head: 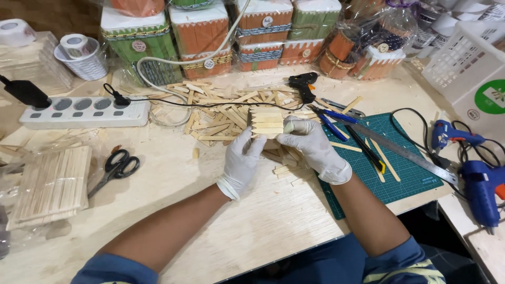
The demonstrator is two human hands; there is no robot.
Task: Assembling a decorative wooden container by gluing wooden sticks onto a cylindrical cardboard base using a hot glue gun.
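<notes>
Hands pinch one stick panel (pixel 266 122) above the loose stick pile (pixel 221 113): your left hand (pixel 242 160) braces beneath, right hand (pixel 311 144) clamps its edge, keeping slats aligned.

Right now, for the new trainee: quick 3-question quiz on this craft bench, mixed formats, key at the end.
1. Multiple choice: what do the left hand and right hand hold between them? A) a roll of tape B) a small panel of wooden sticks C) a glue gun
2. True or false: the scissors lie on the green cutting mat.
3. Fill in: the metal ruler lies across the ____ cutting mat.

Key: 1 B. 2 false, they lie on the bare wooden table, on the left-hand side. 3 green.
</notes>
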